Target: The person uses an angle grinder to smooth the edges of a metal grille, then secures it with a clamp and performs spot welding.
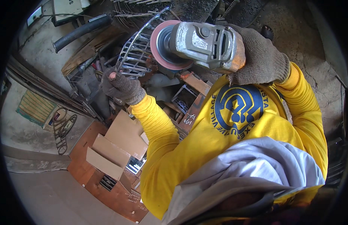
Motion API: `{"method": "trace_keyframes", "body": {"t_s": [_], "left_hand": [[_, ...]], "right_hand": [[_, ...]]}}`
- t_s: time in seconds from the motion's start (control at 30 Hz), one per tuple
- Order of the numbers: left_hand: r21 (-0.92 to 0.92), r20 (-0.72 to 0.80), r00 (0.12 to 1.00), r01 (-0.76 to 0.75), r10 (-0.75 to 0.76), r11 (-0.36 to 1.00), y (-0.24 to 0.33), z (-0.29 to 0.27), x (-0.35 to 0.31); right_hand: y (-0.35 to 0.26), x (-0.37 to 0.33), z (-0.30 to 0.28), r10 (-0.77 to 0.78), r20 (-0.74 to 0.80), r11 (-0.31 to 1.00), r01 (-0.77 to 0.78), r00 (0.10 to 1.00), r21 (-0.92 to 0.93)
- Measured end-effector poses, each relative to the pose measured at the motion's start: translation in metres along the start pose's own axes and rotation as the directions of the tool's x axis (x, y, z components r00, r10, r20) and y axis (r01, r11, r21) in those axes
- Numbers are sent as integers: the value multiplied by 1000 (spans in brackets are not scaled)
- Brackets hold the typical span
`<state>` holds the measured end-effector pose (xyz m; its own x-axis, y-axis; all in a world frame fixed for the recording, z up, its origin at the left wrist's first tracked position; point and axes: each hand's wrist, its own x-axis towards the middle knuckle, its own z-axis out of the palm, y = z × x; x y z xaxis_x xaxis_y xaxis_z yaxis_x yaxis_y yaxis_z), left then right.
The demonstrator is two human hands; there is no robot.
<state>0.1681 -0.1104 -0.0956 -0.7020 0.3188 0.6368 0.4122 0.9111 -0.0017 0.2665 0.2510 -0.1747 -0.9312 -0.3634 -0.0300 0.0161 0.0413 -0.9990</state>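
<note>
My right hand, in a grey-brown knit glove, is wrapped round the rear of a grey angle grinder. A pinkish-red disc sits at the grinder's front end, beside a curved metal grille with several bars. Whether disc and metal touch, I cannot tell. The lower end of that grille is gripped by my left hand, also gloved, with a bare fingertip poking out. Part of the grille lies behind the disc.
Below my left forearm is an opened cardboard box by a reddish-brown board. A dark pipe juts out at upper left. Scrap wood and metal crowd the area under my hands. A scrolled metal piece rests against the left wall.
</note>
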Motion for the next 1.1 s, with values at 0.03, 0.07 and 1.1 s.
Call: {"method": "trace_keyframes", "body": {"t_s": [0.03, 0.07, 1.1], "left_hand": [[-15, -22, 1000, 15, -16, 1000, 5, 1, 1], [-31, -45, 998, 31, -32, 999, 13, 2, 3], [-74, -23, 1000, -1, -1, 997, 23, 4, -12]], "right_hand": [[-3, 2, -1, 13, 16, 999, -13, 1000, 33], [-5, 4, -1, 26, 33, 997, -28, 999, 65], [-26, 6, -6, 72, 20, 986, -68, 997, -150]]}}
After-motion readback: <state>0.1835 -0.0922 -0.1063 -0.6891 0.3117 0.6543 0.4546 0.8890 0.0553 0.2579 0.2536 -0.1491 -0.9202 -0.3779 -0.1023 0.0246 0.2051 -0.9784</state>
